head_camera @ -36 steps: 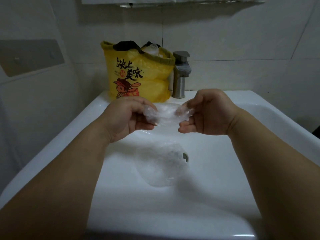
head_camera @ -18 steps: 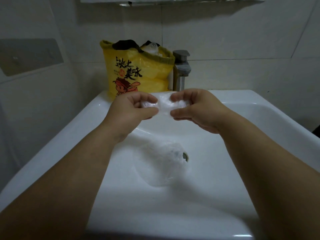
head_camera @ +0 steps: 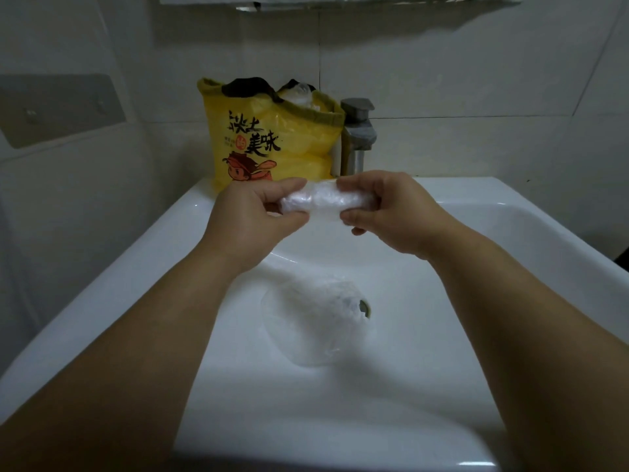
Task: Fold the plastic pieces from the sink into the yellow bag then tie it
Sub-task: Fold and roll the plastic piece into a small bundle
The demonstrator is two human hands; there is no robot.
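both hands, left hand (head_camera: 253,216) and right hand (head_camera: 391,212), pinching the ends of the folded plastic piece (head_camera: 321,201) above the sink (head_camera: 510,233), near the yellow bag (head_camera: 272,144), slippery film might spring open if either pinch loosens

A bag (head_camera: 272,137) stands on the sink (head_camera: 510,233) rim, left of the tap (head_camera: 357,137). A plastic piece (head_camera: 309,321) lies in the basin by the drain (head_camera: 365,306).
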